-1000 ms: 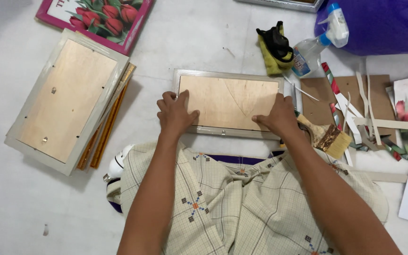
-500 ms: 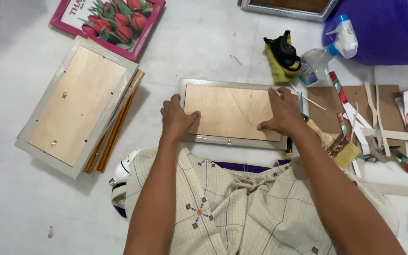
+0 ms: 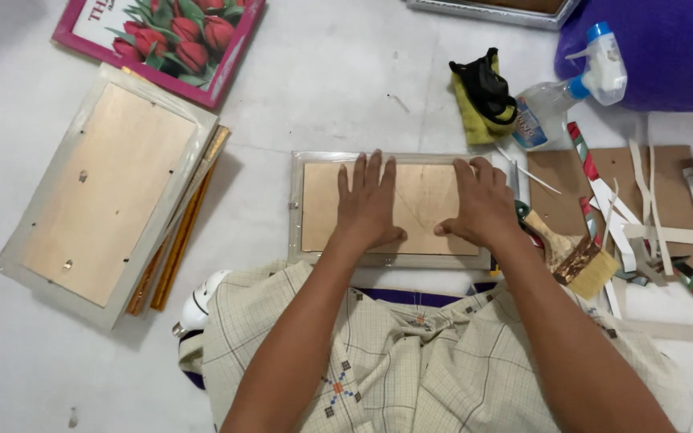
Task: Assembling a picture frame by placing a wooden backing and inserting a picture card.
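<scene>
Both hands have slid inward from the frame's lower corners: left hand (image 3: 369,204) and right hand (image 3: 483,204) now lie side by side, fingers flat and spread, holding nothing, pressing the backing board (image 3: 423,192) of the frame (image 3: 295,210) on the floor (image 3: 322,88).

Both hands on frame (image 3: 395,208) in middle; bigger frame (image 3: 106,192) to its left, spray bottle (image 3: 571,88) & brush (image 3: 575,256) on right.

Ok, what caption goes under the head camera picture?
Both hands, left hand and right hand, press flat on a picture frame's wooden back on the floor.
</scene>
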